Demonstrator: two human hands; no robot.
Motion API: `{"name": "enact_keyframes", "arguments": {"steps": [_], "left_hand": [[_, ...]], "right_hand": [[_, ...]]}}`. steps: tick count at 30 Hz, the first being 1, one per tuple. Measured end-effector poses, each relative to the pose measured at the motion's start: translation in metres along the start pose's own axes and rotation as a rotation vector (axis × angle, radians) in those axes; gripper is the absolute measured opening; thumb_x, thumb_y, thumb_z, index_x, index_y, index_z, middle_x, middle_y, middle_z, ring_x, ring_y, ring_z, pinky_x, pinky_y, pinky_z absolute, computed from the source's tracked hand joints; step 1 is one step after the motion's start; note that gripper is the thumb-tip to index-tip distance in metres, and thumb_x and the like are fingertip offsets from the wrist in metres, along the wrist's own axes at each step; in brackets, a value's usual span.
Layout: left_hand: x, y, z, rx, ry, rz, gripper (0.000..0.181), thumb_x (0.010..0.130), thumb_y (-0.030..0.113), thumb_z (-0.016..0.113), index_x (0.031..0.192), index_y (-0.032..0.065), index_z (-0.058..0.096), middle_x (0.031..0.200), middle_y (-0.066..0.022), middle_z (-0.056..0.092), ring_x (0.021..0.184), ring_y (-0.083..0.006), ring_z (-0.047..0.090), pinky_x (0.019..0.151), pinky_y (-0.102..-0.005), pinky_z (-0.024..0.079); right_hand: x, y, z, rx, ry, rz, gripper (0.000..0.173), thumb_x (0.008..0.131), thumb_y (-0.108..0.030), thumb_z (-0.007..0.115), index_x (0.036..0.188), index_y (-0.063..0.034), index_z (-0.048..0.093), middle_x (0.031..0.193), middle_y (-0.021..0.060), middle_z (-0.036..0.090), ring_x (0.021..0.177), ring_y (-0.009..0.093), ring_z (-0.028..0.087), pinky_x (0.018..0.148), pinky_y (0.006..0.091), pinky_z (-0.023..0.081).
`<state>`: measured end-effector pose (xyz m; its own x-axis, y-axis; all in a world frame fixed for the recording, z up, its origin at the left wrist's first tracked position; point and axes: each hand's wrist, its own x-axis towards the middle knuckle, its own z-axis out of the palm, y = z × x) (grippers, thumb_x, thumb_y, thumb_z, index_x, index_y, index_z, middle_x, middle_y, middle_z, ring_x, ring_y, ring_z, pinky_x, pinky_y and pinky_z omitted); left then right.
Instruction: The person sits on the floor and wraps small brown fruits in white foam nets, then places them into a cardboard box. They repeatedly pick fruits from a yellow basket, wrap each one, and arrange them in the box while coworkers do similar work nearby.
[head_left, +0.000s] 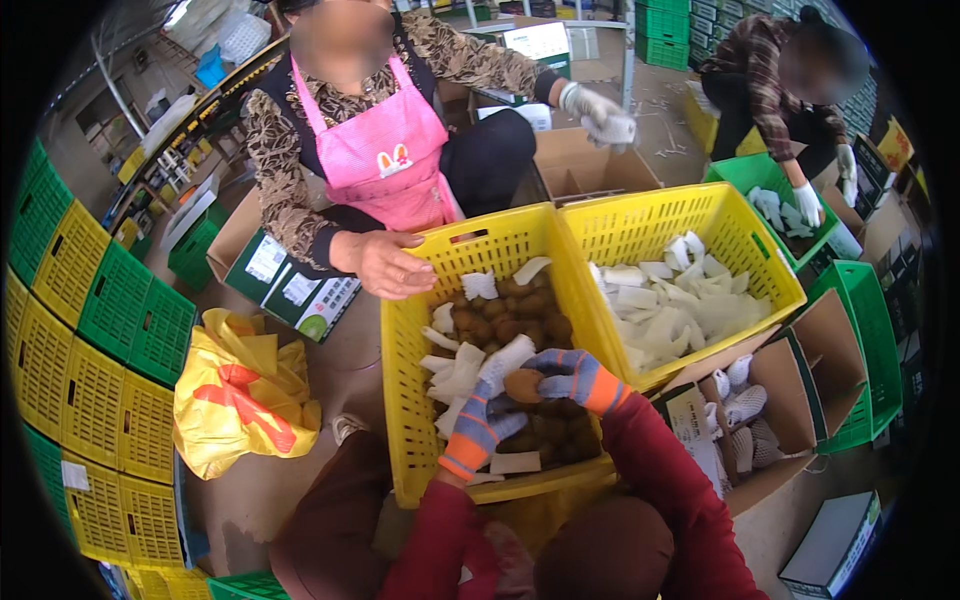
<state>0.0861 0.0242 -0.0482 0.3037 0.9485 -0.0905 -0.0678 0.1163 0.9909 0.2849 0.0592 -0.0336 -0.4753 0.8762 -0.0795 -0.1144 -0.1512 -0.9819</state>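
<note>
Over the yellow plastic crate in front of me, both my hands wear grey gloves with orange cuffs. My right hand holds a brown kiwifruit by its right end. Between the fingers of my left hand is a white foam net sleeve, just up and left of the fruit. Brown kiwifruit fill the crate below, and loose white foam sleeves lie over them on the left side.
A second yellow crate with foam sleeves adjoins at right. Below it stands a divided cardboard box with sleeved fruit. A person in a pink apron sits opposite; another person bends over a green crate. A yellow bag lies left.
</note>
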Motion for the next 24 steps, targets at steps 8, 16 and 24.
{"name": "enact_keyframes", "arguments": {"steps": [8, 16, 24], "left_hand": [[-0.002, 0.057, 0.052, 0.521, -0.182, 0.351, 0.056, 0.061, 0.01, 0.077, 0.111, 0.0045, 0.051, 0.107, -0.007, 0.055, 0.098, -0.017, 0.053, 0.086, -0.0297, 0.043], [-0.028, 0.064, 0.056, 0.32, -0.335, 0.141, 0.054, 0.054, 0.026, 0.072, 0.099, 0.0051, 0.053, 0.095, -0.0086, 0.057, 0.089, -0.0213, 0.056, 0.079, -0.0342, 0.045], [-0.033, 0.089, 0.074, 0.651, 0.046, 0.332, 0.061, 0.046, 0.013, 0.079, 0.097, 0.0047, 0.046, 0.093, -0.0079, 0.052, 0.085, -0.0181, 0.052, 0.076, -0.0306, 0.044]], "right_hand": [[-0.084, -0.041, -0.005, -0.121, 0.143, -0.17, 0.031, 0.072, -0.012, 0.065, 0.099, 0.0016, 0.059, 0.091, 0.0083, 0.061, 0.083, 0.011, 0.054, 0.075, 0.0264, 0.045], [-0.089, -0.046, 0.003, 0.011, -0.053, -0.392, 0.037, 0.085, -0.018, 0.051, 0.116, 0.0006, 0.048, 0.105, 0.012, 0.055, 0.101, 0.018, 0.05, 0.091, 0.0299, 0.036], [-0.123, -0.062, 0.016, -0.13, 0.454, -0.556, 0.014, 0.079, -0.012, 0.059, 0.086, -0.0007, 0.055, 0.081, 0.0072, 0.054, 0.072, 0.018, 0.053, 0.062, 0.0273, 0.043]]}}
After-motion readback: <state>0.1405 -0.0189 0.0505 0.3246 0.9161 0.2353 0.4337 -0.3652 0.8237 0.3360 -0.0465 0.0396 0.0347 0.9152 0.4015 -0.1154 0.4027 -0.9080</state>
